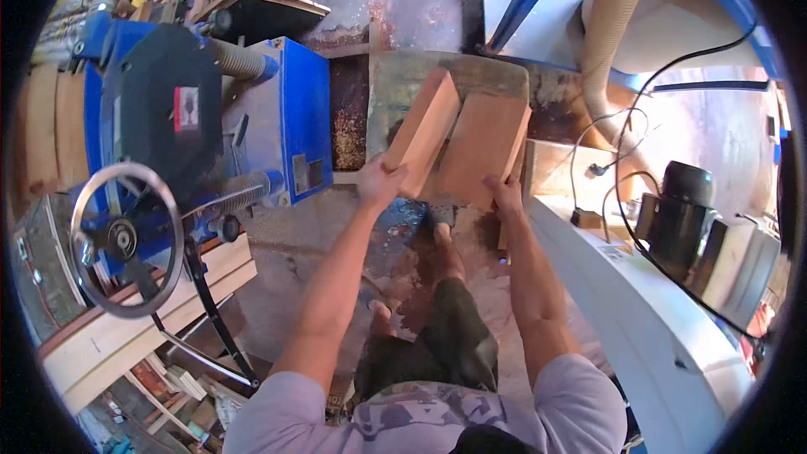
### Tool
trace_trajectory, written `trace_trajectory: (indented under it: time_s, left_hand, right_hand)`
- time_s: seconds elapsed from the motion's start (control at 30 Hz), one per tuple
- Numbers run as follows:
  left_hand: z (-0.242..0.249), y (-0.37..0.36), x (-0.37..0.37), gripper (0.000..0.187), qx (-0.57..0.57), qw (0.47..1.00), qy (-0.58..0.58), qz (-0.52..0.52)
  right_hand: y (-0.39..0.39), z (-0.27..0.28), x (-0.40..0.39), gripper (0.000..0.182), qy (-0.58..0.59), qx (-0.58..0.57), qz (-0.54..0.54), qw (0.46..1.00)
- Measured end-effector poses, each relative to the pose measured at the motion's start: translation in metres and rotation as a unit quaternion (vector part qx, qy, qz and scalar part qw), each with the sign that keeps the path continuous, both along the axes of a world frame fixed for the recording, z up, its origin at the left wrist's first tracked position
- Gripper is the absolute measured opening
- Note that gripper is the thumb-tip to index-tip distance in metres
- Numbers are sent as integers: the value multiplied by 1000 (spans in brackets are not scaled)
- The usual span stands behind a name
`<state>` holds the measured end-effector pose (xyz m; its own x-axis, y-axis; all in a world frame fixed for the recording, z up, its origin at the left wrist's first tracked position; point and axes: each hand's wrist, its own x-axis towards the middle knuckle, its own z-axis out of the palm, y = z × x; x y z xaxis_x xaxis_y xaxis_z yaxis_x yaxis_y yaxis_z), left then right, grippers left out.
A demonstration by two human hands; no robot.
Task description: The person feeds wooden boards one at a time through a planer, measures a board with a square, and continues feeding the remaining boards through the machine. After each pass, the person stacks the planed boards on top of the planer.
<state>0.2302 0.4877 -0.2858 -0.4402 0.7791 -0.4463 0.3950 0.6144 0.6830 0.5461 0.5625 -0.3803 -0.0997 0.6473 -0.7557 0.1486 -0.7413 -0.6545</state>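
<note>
Head view: left hand (382, 183) clasps a narrow wood piece (424, 132) extending ahead of it; right hand (506, 195) clasps a wider board (485, 139) likewise, near ends gripped probably for control; far-end support is unclear.

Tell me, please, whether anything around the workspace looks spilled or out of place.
Possibly: what look like wood chips lie loose beside the blue cabinet, resembling uncleared spillage. The two held wooden pieces show no obvious damage.
</note>
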Motion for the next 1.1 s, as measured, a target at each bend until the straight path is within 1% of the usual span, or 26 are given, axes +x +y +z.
trace_trajectory:
  time_s: [0.03,0.07,0.13,0.2,0.23,0.27,0.3,0.33,0.4,0.43,0.47,0.5,0.57,0.6,0.63,0.67,0.7,0.73,0.77,0.8,0.87,0.97,1.03,1.07,1.1]
  left_hand:
    - [28,-20,-2,46,43,999,-22,24]
    - [68,-45,-8,47,82,994,-45,48]
    - [158,-106,-18,49,102,962,-184,172]
    - [238,-182,-41,52,43,979,-72,187]
    - [264,-231,-59,51,63,984,0,167]
    - [315,-254,-62,49,51,975,16,217]
    - [345,-290,-71,44,81,967,51,237]
    - [370,-328,-85,42,100,959,83,251]
    - [406,-405,-116,43,167,939,78,289]
    - [416,-452,-136,42,182,925,56,327]
    - [423,-489,-153,41,193,910,33,364]
    - [428,-508,-163,42,207,890,23,405]
    - [436,-538,-184,44,242,838,10,489]
    - [433,-547,-195,46,275,804,-68,522]
    - [426,-555,-205,48,309,756,-136,560]
    - [419,-561,-213,51,292,752,-118,578]
    - [412,-558,-227,48,316,679,-146,646]
    - [381,-579,-252,49,326,661,-120,665]
    - [324,-609,-286,51,372,641,-102,664]
    - [344,-584,-285,52,396,600,-87,690]
    - [353,-565,-304,56,400,558,-158,710]
    - [311,-558,-344,59,450,503,-254,693]
    - [281,-543,-371,61,453,480,-233,714]
    - [275,-532,-380,61,455,472,-221,722]
    - [280,-524,-390,61,389,482,-182,764]
  right_hand:
    - [-15,25,-1,55,-8,14,-14,1000]
    - [-33,58,6,57,38,-15,-38,998]
    - [-54,133,15,59,135,-58,-91,985]
    - [-98,184,37,66,165,-77,-94,979]
    - [-120,207,43,68,188,-77,-102,974]
    - [-141,231,47,70,210,-78,-109,968]
    - [-155,275,33,83,217,-77,-117,966]
    - [-166,300,21,82,228,-57,-114,965]
    - [-190,335,-3,81,257,-19,-101,961]
    - [-198,346,-16,78,249,0,-84,965]
    - [-208,357,-29,76,240,15,-68,968]
    - [-218,365,-44,74,233,33,-48,971]
    - [-241,369,-74,67,190,106,-78,973]
    - [-254,369,-88,64,174,133,-84,972]
    - [-264,375,-89,62,161,111,-59,979]
    - [-271,382,-94,61,149,86,-23,985]
    - [-283,396,-116,63,168,84,-48,981]
    - [-295,409,-136,65,186,82,-75,976]
    - [-306,416,-152,67,225,103,-65,967]
    - [-317,419,-163,69,259,127,-66,955]
    - [-330,421,-161,72,247,122,-64,959]
    - [-340,414,-151,70,244,130,-47,960]
    - [-345,427,-155,68,236,109,-50,964]
    - [-346,430,-153,67,234,98,-55,966]
    - [-350,430,-153,66,228,110,-57,966]
